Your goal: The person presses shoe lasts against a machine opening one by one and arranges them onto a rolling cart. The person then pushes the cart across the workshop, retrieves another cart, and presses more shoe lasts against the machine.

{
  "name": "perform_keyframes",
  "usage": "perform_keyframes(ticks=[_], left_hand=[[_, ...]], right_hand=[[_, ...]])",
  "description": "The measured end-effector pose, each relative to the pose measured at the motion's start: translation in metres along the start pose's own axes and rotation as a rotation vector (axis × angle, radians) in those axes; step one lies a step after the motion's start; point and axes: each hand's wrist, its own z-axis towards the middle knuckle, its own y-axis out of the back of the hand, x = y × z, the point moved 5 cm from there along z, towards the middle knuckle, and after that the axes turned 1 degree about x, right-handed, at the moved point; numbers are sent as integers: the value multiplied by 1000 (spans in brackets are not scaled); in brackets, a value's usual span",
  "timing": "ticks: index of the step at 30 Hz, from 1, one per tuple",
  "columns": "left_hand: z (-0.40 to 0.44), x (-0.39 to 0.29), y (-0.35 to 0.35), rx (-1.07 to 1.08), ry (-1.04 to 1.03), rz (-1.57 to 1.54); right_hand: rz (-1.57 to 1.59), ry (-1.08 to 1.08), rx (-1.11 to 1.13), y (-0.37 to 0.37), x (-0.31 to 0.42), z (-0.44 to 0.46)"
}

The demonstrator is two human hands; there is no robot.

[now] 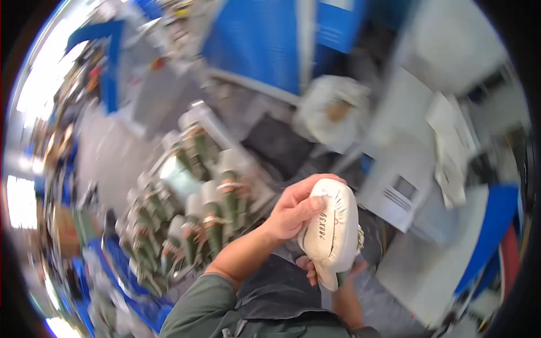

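I hold a cream-white shoe upper (329, 228) stretched over a last, its underside turned up toward me. Handwritten black marks, which seem to read 280X39, and a dark line run along that underside, with pleats near the toe. My left hand (296, 208) is closed around the toe end, thumb pressed on top. Lower down, my right hand (351, 275) grips the heel end from beneath; the shoe partly hides it and its fingertips curl out on the left side. A bit of green last shows by the heel.
To the left stands a rack crowded with several green lasts (214, 225) bearing pale shoe parts. Ahead is a white plastic bag (332, 112) near blue panels (253, 45). On the right, a printed white sheet (397, 197) lies on a pale surface (417, 259). The surroundings are blurred.
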Motion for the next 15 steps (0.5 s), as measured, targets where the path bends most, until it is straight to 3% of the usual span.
perform_keyframes(ticks=[2,4,7,9,11,14,15], left_hand=[[-42,-38,11,-99,-109,-170],[-94,-72,42,-253,-253,-235],[-214,-138,127,-1094,-414,644],[-323,-152,205,-1651,-291,1228],[-376,-160,224,-1940,148,1286],[-385,-143,268,-1815,109,1035],[-396,-132,296,-1882,11,1150]], right_hand=[[-48,-215,-53,-44,-18,32],[-346,-369,-93,-70,-44,73],[-686,-577,-123,-72,-95,141],[-972,-560,-82,-63,-142,200],[-1230,-502,1,-50,-195,258],[-1697,-488,59,22,-259,335],[-1859,-379,54,38,-274,354]])
